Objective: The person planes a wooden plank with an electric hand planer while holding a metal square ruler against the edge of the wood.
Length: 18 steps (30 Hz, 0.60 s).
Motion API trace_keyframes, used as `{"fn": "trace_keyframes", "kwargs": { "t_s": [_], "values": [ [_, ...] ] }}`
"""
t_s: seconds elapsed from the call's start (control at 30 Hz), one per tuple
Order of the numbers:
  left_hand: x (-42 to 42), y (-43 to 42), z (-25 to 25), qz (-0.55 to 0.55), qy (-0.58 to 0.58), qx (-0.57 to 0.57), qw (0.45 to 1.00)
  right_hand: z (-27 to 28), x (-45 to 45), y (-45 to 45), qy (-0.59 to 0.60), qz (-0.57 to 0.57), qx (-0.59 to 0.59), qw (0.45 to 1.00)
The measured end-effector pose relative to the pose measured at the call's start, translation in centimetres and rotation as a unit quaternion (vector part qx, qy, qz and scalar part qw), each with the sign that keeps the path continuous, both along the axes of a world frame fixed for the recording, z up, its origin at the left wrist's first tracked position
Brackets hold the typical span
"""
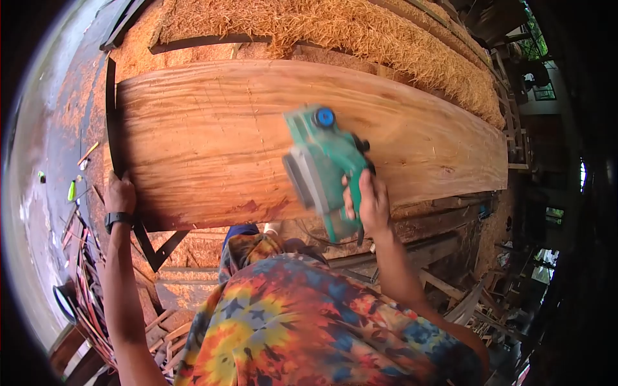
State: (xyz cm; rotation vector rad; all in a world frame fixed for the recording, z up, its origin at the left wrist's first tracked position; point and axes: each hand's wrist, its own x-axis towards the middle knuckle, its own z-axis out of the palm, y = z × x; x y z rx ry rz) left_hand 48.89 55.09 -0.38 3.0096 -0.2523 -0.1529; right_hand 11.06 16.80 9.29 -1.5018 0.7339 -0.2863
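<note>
My right hand [374, 204] is wrapped around the rear handle of a green electric planer [341, 154] with a blue knob at its front. The planer looks tilted and is smeared by motion; whether its sole touches the wood cannot be made out. Under it lies a long, wide wooden board [206, 128] with streaked orange-brown grain. At the board's left end, my left hand [121, 193] is closed on the edge beside a dark bar [111, 96]. Its fingertips are partly hidden. A dark watch [118, 219] is on that wrist.
Curly wood shavings [360, 32] are heaped along the board's far side. Dark angled supports [158, 254] stick out at the near left corner. Thin sticks [87, 289] lie piled at lower left. Timber pieces [444, 283] clutter the lower right.
</note>
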Motion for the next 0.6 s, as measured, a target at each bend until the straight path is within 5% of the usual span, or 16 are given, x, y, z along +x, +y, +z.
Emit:
{"fn": "trace_keyframes", "kwargs": {
  "t_s": [0.3, 0.6],
  "values": [
    [3.3, 2.4, -3.6, -0.025, -0.025, 0.014, 0.999, -1.6, 20.2, -9.9, -0.059, -0.012, -0.019, 0.998],
    [3.0, 1.7, -2.3, -0.013, -0.010, -0.003, 1.000, -0.8, 5.0, -1.6, -0.021, 0.033, 0.031, 0.999]
  ]
}}
